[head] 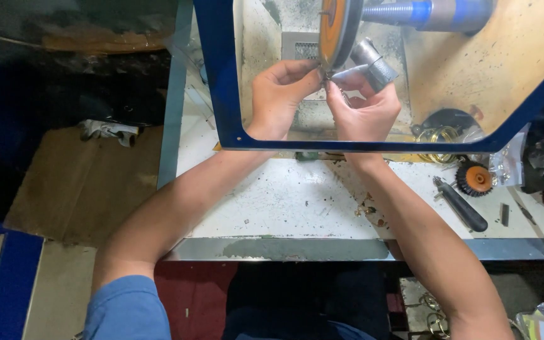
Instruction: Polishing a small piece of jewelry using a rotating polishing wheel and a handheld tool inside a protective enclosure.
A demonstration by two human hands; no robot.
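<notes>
Both my hands reach under a clear shield with a blue frame (221,82). My left hand (279,97) and my right hand (365,110) pinch a small thin metal piece (333,85) between their fingertips. They press it against the lower edge of an orange polishing wheel (333,28) on a blue and grey spindle (429,12). My right index finger wears a grey finger guard (376,63). The piece is mostly hidden by my fingers.
A white dusty bench top (284,201) with a metal front edge (297,249) lies below. At the right are a small orange toothed wheel (475,179), a black-handled tool (464,206) and gold rings (439,135). Brown cardboard (83,182) covers the floor at left.
</notes>
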